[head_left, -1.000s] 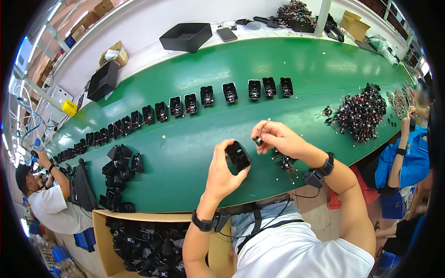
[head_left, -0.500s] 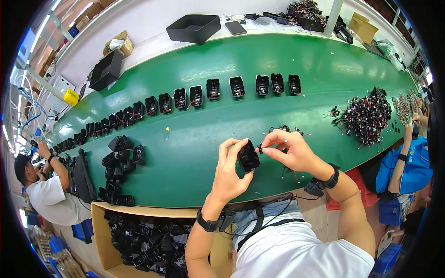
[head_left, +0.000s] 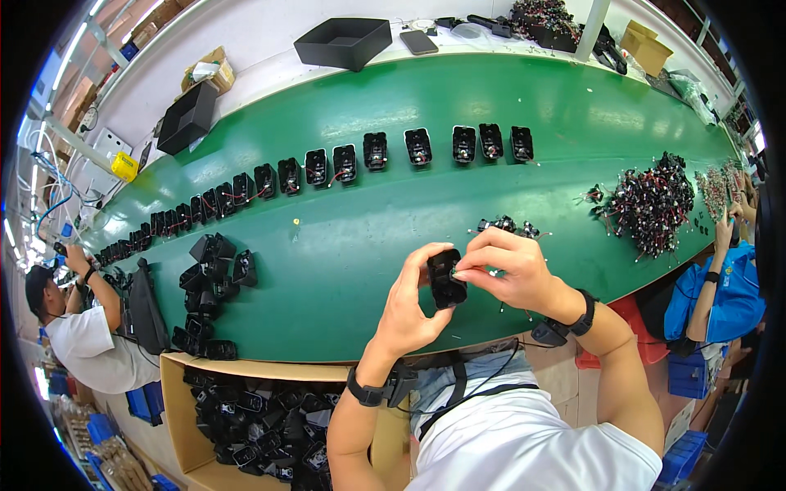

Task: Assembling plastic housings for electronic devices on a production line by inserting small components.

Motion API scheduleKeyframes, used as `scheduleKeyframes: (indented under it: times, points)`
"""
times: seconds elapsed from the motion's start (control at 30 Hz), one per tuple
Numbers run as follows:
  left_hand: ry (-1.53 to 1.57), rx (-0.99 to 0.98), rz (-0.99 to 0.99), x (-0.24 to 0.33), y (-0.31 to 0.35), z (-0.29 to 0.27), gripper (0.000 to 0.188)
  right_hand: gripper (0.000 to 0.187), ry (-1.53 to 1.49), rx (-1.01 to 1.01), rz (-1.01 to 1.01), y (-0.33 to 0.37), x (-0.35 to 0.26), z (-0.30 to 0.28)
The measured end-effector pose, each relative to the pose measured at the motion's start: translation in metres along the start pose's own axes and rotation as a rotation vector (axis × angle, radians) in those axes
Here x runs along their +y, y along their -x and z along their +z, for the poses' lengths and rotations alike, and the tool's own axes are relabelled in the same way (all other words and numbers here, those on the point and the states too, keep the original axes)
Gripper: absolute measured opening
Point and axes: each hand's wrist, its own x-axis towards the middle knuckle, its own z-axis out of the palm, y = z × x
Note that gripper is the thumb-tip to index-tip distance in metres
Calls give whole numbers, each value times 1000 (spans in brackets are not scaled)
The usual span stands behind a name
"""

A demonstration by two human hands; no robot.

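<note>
My left hand (head_left: 409, 303) is closed round a black plastic housing (head_left: 446, 282), a hollow box-like shell with its open side facing up. At the housing's right rim, the thumb and forefinger of my right hand (head_left: 512, 270) are pinched together on a small part, mostly hidden by the fingertips. Just beyond my right hand lies a little heap of small black parts with wires and white connectors (head_left: 503, 223), partly covered by that hand.
A long row of black housings (head_left: 417, 147) crosses the green table (head_left: 352, 221). More housings (head_left: 209, 274) are piled at left. A wired-parts heap (head_left: 651, 204) lies at right. Below the edge is a cardboard box (head_left: 176, 409) of housings. Co-workers sit at both sides.
My right fingertips have brought the small black part from beside the housing to its opening. The left hand has turned the housing slightly, more upright in view.
</note>
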Motion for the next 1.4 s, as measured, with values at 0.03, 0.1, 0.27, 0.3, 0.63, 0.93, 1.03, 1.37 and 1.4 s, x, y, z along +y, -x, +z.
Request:
scheduleKeyframes:
  times: [0.03,0.1,0.27,0.3,0.63,0.93,1.03,1.37,1.4]
  points:
    - [1,0,-2,0,0,1,72,16,39,12,-52,-1,1,1]
    - [125,-12,-53,-1,1,2,72,19,95,45,-148,-3,2,2]
    - [85,-33,-33,2,1,2,73,23,211,72,-317,-7,5,10]
    - [90,-33,-40,2,1,2,73,23,212,72,-315,-6,4,10]
    - [100,-64,-120,2,2,-3,77,21,183,127,-186,1,9,21]
    - [439,-143,-190,5,2,-9,90,18,91,169,-63,11,6,26]
    - [529,-175,-189,3,0,-12,91,21,75,44,-61,12,3,14]
    - [793,-150,-210,0,5,-12,80,36,-63,-45,-56,3,-15,-5]
    - [765,-142,-211,-4,6,-10,79,35,-123,-105,-48,1,-17,-5]
